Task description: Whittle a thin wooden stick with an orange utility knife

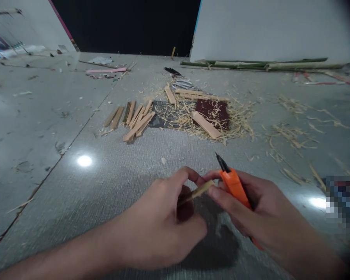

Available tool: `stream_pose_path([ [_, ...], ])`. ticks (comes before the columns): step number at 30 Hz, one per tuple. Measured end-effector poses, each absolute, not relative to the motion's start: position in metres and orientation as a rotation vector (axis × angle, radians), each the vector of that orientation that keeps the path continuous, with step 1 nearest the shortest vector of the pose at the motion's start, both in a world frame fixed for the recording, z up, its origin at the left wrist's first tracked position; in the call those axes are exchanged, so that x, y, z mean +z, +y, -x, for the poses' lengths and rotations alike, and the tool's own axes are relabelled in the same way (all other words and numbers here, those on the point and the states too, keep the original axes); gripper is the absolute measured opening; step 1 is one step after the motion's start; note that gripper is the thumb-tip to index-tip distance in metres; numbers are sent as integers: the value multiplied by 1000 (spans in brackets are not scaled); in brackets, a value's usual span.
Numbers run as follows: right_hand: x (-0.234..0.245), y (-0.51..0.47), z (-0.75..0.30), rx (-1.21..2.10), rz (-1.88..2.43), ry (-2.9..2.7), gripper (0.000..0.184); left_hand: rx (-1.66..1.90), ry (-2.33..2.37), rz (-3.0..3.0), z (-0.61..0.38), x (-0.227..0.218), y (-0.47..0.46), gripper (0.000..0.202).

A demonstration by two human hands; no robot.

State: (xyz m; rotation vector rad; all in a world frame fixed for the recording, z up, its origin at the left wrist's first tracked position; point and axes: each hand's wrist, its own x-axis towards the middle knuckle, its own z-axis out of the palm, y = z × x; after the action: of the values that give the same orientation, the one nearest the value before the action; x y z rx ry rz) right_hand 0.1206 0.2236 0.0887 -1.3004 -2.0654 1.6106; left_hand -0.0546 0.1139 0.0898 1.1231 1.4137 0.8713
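My left hand (163,221) is curled round a short, narrow bamboo strip (196,192), which slants up to the right. The fingers hide its lower end. My right hand (259,210) grips an orange utility knife (236,188) with a dark, pointed tip aimed up and away from the strip. The right thumb and a fingertip also touch the strip's far end. Ahead on the floor, a flat pale wood piece (205,124) lies across a dark red sheet (212,109) strewn with shavings. Several cut strips (138,124) are piled to its left.
Thin curled shavings (242,116) spread over the tiled floor (119,186). Beyond them are a metal tool (182,84) and a pink strip (106,70). Long green bamboo poles (251,65) lie along the wall at the back right. A blurred-out object (345,202) sits at the right edge.
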Motion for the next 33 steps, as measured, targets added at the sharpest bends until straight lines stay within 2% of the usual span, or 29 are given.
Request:
stream_pose_path([
  [3,93,221,-118,1584,1261,-2037,29,898,1412,-1160,54,90,114,31],
  [7,93,224,-119,1613,1238,-2032,32,907,1419,-1181,53,90,113,36],
  [12,93,225,-120,1468,1156,-2149,27,828,1476,-1193,54,91,112,24],
  [15,94,224,-120,1534,1242,-2055,27,838,1509,-1211,55,89,113,27],
  [18,93,228,-123,1654,1317,-1754,34,994,1664,-1267,56,84,115,31],
  [22,89,241,-127,1663,1205,-1440,33,1256,1780,-1276,58,77,117,24],
  [26,90,246,-127,1613,1219,-1406,30,1397,1746,-1223,59,76,117,16],
  [33,90,244,-129,1573,1232,-1410,31,1461,1738,-1204,58,77,118,15],
])
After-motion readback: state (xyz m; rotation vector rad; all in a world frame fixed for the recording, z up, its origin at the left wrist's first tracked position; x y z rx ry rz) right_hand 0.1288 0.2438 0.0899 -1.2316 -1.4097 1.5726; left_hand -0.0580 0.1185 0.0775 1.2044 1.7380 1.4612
